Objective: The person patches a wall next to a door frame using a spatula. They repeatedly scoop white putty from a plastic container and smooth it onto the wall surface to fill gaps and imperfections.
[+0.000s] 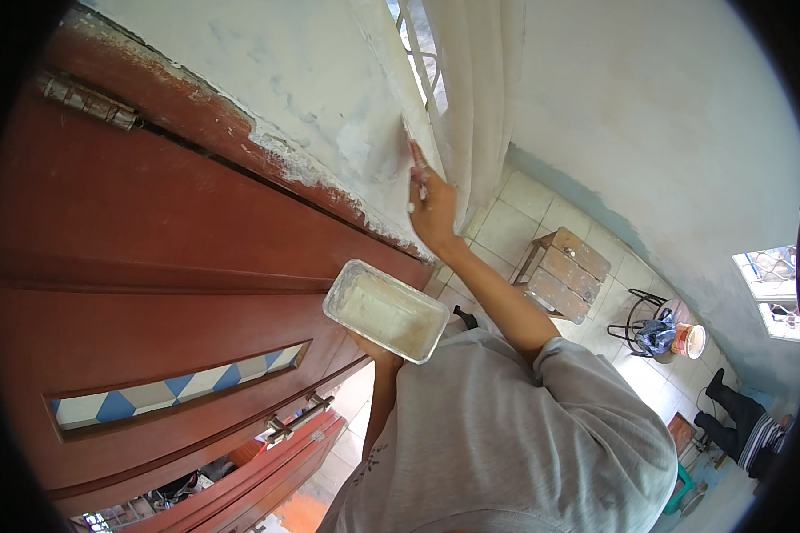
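Observation:
My left hand [378, 349] grips a rectangular pale container [387, 315] from beneath, most of its fingers hidden by it. Inside, the container is coated with whitish paste. My right hand [432, 209] is raised against the edge of the white patched wall [329, 98], beside the window curtain. Its index finger points up along that edge while the other fingers curl in. Specks of white paste stick to the fingers. Whatever the curled fingers hold, if anything, is too hidden to make out.
A red-brown door [151, 222] with a patterned glass strip spans the left. A cream curtain [480, 98] hangs by the window. Behind are a wooden stool [571, 275], a round seat with a tub [689, 340] and a blue bag, and another person [747, 426] at the lower right.

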{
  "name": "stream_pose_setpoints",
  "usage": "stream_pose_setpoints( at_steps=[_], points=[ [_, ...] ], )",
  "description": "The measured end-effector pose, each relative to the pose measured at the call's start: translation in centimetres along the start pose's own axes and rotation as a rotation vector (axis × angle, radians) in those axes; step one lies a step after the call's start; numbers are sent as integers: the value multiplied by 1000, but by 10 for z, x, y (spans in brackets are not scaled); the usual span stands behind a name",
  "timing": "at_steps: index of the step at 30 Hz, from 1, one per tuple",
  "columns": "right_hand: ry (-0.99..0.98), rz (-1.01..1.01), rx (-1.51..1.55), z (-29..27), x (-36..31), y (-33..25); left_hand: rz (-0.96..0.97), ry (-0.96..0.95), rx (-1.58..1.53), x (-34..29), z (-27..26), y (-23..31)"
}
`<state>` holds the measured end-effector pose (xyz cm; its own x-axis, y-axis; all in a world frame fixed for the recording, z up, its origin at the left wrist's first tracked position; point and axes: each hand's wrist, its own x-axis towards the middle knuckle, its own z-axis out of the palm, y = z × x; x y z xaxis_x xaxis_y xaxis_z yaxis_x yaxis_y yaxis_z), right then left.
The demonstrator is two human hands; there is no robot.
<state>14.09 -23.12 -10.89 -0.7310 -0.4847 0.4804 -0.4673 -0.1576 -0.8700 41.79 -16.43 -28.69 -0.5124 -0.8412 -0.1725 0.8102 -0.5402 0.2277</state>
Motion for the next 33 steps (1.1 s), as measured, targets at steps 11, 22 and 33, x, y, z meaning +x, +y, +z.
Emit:
stream_pose_setpoints(
  at_steps=[11, 22, 33],
  points=[
    [-296, 70, 152, -13, -62, -20, 97, 183, 411, -10, 11, -7],
    [-54, 72, -17, -33, -1, 29, 6, 112, 105, -8, 32, -23],
    [-185, 12, 52, -2, -35, 22, 68, 147, 180, -9, 47, -27]
  ],
)
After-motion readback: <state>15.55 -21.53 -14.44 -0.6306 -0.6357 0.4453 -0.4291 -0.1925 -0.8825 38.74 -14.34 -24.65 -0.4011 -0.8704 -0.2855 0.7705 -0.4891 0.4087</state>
